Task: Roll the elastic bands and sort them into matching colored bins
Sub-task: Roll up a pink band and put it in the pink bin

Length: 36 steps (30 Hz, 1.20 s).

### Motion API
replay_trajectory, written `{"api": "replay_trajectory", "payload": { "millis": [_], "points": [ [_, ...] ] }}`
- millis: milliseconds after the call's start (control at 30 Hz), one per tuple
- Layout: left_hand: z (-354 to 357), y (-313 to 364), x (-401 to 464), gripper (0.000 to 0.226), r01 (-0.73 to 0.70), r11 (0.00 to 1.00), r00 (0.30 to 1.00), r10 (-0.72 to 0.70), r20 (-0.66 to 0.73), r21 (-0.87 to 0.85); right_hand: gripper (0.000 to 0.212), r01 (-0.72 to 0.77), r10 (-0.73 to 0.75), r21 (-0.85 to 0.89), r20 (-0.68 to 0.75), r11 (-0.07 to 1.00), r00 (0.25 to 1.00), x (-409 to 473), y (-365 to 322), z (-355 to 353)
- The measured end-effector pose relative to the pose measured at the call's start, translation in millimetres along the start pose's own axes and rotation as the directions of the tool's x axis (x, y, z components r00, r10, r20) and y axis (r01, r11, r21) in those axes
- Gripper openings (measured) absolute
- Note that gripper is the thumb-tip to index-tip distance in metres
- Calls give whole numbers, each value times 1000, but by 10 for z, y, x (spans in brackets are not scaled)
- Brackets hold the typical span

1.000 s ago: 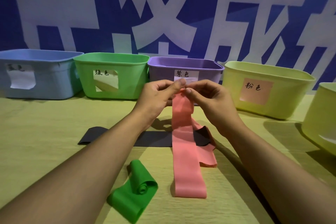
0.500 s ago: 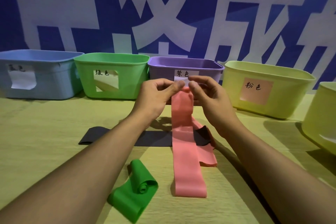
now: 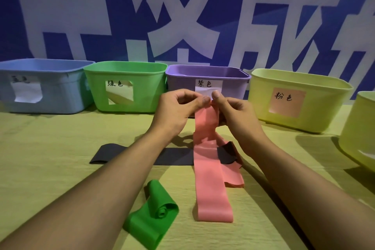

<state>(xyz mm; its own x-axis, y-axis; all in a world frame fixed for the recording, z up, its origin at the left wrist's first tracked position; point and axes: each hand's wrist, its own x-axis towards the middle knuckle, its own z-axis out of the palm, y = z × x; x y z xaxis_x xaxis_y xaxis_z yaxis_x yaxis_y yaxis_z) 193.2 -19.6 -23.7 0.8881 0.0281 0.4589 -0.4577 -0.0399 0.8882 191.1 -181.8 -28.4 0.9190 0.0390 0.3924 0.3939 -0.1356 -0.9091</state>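
A pink elastic band (image 3: 209, 168) hangs from both my hands down onto the table. My left hand (image 3: 178, 109) and my right hand (image 3: 235, 113) pinch its top end together in front of the purple bin (image 3: 229, 85). A second pink strip (image 3: 233, 176) lies folded just right of it. A black band (image 3: 172, 158) lies flat across the table beneath the pink one. A green band (image 3: 154, 221), partly rolled, lies near the front between my forearms. The yellow bin with a pink label (image 3: 316, 107) stands to the right.
A blue bin (image 3: 52, 91) and a green bin (image 3: 146, 85) stand in the back row on the left. Another yellow bin (image 3: 359, 134) sits at the right edge. A blue wall with large white characters rises behind the bins.
Both hands have lifted the top end of the pink band a little higher and farther toward the purple bin. The fingertips have shifted on the band's end.
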Motion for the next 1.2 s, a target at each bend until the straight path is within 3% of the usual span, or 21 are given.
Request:
{"api": "replay_trajectory", "payload": {
  "millis": [500,733,833,1200],
  "points": [
    [-79,-49,-18,23,-27,999,1000,27,-5,35,22,80,-75,-63,77,995,994,50,98,-24],
    [-73,-71,-25,18,72,997,997,-71,13,-37,14,143,-137,-93,66,985,988,46,94,-32],
    [-62,-78,-29,33,116,993,993,-116,-5,1,16,177,-171,-99,69,979,983,42,100,-33],
    [-54,-19,-79,37,146,988,989,-144,-41,49,20,241,-235,-110,64,964,970,15,71,-10]
  ]
}}
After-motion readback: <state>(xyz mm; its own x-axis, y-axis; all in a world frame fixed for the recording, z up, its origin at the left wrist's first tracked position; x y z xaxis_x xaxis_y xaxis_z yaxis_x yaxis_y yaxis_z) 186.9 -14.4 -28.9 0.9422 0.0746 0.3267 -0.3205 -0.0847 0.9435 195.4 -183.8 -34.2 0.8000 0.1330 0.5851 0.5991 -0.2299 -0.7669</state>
